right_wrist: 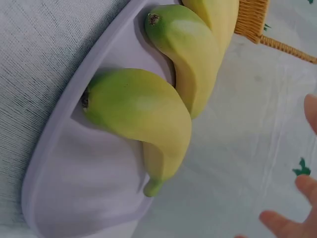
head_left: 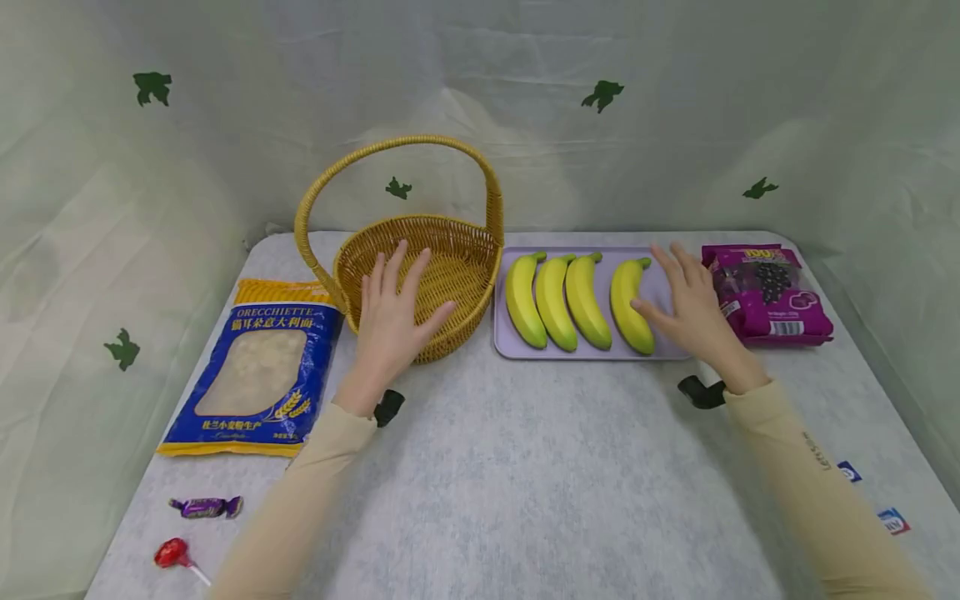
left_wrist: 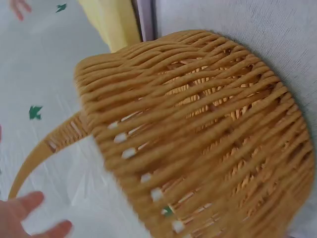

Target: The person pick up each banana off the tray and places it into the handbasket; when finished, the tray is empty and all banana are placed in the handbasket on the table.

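My left hand (head_left: 392, 321) is held with fingers spread over the near left side of a wicker basket (head_left: 468, 321) with a tall arched handle. In the left wrist view the woven side of the basket (left_wrist: 198, 129) fills most of the picture, and a few fingertips show at the lower left. Over the right end of a lilac tray (head_left: 592, 359) hovers my right hand (head_left: 693, 312), its fingers apart and holding nothing. Several bananas lie side by side on the tray; the rightmost banana (head_left: 632, 304) is nearest the right thumb and shows large in the right wrist view.
A blue and yellow orecchiette bag (head_left: 251, 367) lies left of the basket. Right of the tray is a purple fruit package (head_left: 772, 300). A purple wrapped candy (head_left: 206, 507) and a red lollipop (head_left: 172, 552) lie at the front left; two small packets, one a blue-red packet (head_left: 894, 521), at the right.
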Tool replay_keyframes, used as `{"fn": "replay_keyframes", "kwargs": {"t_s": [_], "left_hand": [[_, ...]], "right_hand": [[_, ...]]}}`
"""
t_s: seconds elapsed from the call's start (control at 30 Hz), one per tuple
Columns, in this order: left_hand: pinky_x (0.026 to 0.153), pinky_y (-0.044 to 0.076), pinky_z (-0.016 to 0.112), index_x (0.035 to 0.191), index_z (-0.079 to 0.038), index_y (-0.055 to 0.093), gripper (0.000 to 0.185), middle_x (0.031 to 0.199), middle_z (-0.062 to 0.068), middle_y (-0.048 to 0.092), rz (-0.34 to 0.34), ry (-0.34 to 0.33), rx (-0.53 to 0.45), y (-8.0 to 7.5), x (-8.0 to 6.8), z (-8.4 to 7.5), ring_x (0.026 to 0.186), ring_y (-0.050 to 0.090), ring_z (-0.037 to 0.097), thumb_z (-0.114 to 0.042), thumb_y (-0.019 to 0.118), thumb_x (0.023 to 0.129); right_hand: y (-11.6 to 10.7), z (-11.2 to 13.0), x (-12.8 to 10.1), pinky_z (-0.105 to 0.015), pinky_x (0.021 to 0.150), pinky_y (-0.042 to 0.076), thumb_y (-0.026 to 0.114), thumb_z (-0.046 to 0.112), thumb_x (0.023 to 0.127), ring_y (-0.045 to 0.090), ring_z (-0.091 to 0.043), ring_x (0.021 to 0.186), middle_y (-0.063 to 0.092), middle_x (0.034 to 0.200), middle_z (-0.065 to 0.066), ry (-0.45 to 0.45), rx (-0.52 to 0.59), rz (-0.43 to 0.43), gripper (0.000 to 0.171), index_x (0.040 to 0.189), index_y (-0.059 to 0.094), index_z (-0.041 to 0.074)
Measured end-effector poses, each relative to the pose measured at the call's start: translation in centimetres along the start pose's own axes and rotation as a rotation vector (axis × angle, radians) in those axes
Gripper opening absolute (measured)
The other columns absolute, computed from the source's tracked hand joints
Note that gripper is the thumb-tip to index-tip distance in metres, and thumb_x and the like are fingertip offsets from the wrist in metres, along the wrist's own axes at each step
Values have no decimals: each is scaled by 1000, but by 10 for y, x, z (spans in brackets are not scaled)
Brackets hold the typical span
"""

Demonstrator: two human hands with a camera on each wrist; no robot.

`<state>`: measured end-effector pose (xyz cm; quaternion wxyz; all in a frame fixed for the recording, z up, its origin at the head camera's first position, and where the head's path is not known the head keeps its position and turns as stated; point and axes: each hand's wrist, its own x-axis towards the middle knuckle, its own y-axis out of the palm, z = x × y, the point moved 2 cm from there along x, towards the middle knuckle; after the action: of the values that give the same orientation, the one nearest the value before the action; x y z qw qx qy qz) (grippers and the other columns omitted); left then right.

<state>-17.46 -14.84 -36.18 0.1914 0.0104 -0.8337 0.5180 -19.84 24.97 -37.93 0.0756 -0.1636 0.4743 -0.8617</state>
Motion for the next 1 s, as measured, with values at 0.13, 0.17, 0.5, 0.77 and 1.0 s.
{"fn": "replay_keyframes", "kwargs": {"t_s": [0.13, 0.17, 0.5, 0.77, 1.0], "left_hand": [[108, 22, 61, 153, -20, 25, 73, 159, 3, 12, -59, 77, -197, -15, -10, 5, 143, 10, 30, -49, 55, 93], [107, 25, 61, 153, -20, 26, 72, 158, 3, 14, -76, 89, -245, -18, -13, 7, 142, 13, 29, -48, 55, 94], [99, 44, 42, 136, 5, 47, 44, 138, 22, 42, -420, 122, -517, -60, -38, 23, 123, 44, 29, -9, 56, 96], [101, 42, 36, 137, 4, 44, 48, 138, 12, 38, -548, 32, -568, -66, -42, 45, 122, 42, 24, 6, 54, 90], [110, 26, 53, 150, -5, 20, 67, 153, 13, 17, -362, -40, -619, -57, -32, 62, 136, 29, 26, 7, 52, 92]], "right_hand": [[0, -8, 2, -71, 105, 8, 65, 33, 91, 10, -45, 139, 9, 156, -22, 14, 138, 14, 81, 155, 17, 17], [0, -9, 3, -71, 104, 13, 65, 30, 91, 13, -45, 138, 11, 156, -20, 22, 178, 18, 81, 155, 17, 19], [0, -23, 4, -65, 103, 27, 60, 18, 95, 29, -47, 131, 10, 157, -11, 120, 482, 144, 77, 155, 12, 28], [4, -38, 5, -68, 103, 24, 53, 28, 98, 26, -46, 134, 1, 158, -11, 268, 568, 302, 74, 155, 6, 34], [11, -43, 10, -61, 103, 32, 51, 26, 99, 27, -45, 133, -2, 157, -19, 265, 635, 391, 74, 156, 3, 23]]}}
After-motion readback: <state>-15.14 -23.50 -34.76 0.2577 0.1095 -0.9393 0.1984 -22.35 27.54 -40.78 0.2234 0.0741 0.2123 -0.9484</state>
